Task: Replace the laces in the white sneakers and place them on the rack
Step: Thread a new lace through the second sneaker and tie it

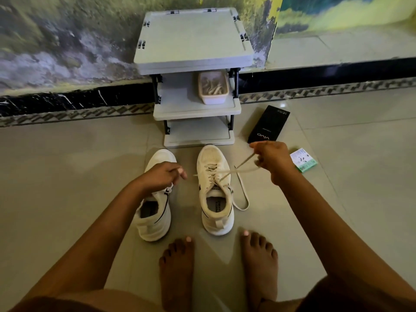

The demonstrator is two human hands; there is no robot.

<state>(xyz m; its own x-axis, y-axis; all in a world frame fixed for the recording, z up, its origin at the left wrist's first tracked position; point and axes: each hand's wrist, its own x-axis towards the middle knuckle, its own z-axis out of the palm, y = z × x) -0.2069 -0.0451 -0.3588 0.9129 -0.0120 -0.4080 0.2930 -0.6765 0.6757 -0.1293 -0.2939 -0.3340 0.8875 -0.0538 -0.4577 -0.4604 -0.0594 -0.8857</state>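
While your right hand pinches the beige flat lace taut to undo the laced white sneaker, your left hand grips its other end.

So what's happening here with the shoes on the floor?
A person is working on the lace of the right white sneaker. The right hand pinches the lace and pulls it out to the side; the left hand is curled, seemingly on the other end. The left white sneaker beside it shows no lace. Both stand on the floor in front of the grey rack, which holds a tub on its middle shelf.
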